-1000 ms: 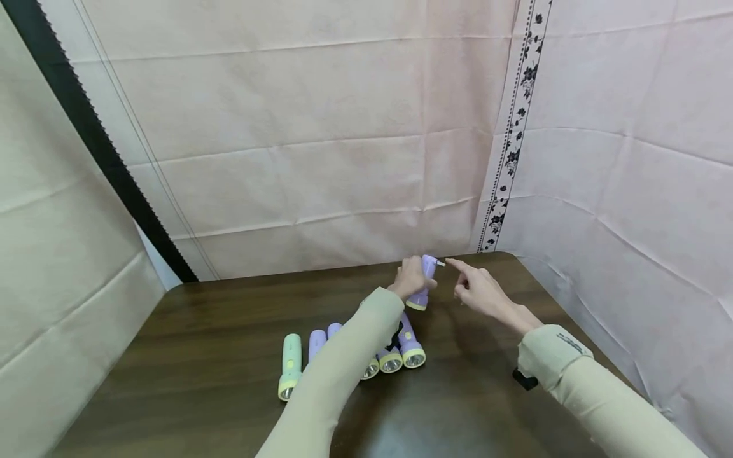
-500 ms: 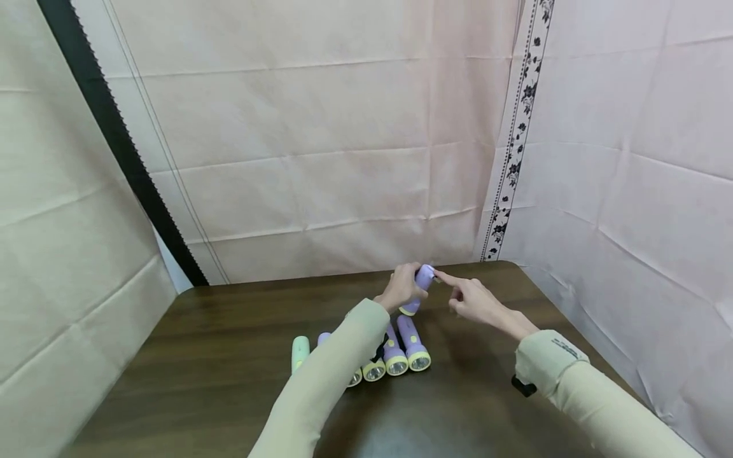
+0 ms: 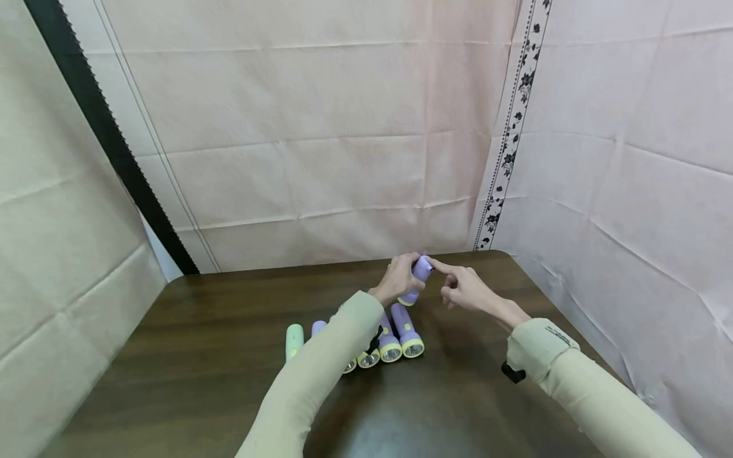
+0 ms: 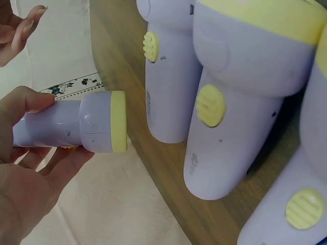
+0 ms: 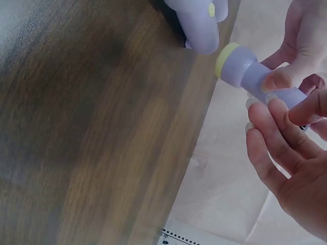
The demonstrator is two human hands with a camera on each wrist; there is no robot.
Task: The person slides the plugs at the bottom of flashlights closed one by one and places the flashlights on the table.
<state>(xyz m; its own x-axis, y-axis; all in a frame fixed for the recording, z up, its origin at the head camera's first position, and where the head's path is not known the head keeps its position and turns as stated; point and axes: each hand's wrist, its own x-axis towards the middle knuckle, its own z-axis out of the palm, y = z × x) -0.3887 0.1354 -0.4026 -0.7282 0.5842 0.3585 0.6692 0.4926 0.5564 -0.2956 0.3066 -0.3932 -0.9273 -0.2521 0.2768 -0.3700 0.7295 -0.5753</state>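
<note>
My left hand (image 3: 397, 278) grips a purple flashlight (image 3: 422, 268) with a yellow lens rim, held above the far part of the table. In the left wrist view the thumb and fingers wrap the flashlight's body (image 4: 61, 120), its yellow rim pointing away from the palm. My right hand (image 3: 466, 289) reaches in from the right, and its extended index finger touches the flashlight's tail end. The right wrist view has that index finger (image 5: 309, 108) at the tail, while the other fingers hang loosely bent beside the body. The tail's detail is mostly hidden by the fingers.
Several purple flashlights lie in a row, among them the rightmost one (image 3: 408, 334), lenses toward the near side. A mint-green flashlight (image 3: 294, 340) ends the row on the left, partly behind my left sleeve (image 3: 312, 375). Cloth curtains (image 3: 321, 127) surround the dark wooden table (image 3: 189, 356).
My right index finger has moved left onto the flashlight's tail. The small white-and-metal piece that stuck out there a second ago no longer shows. The flashlight has tilted slightly.
</note>
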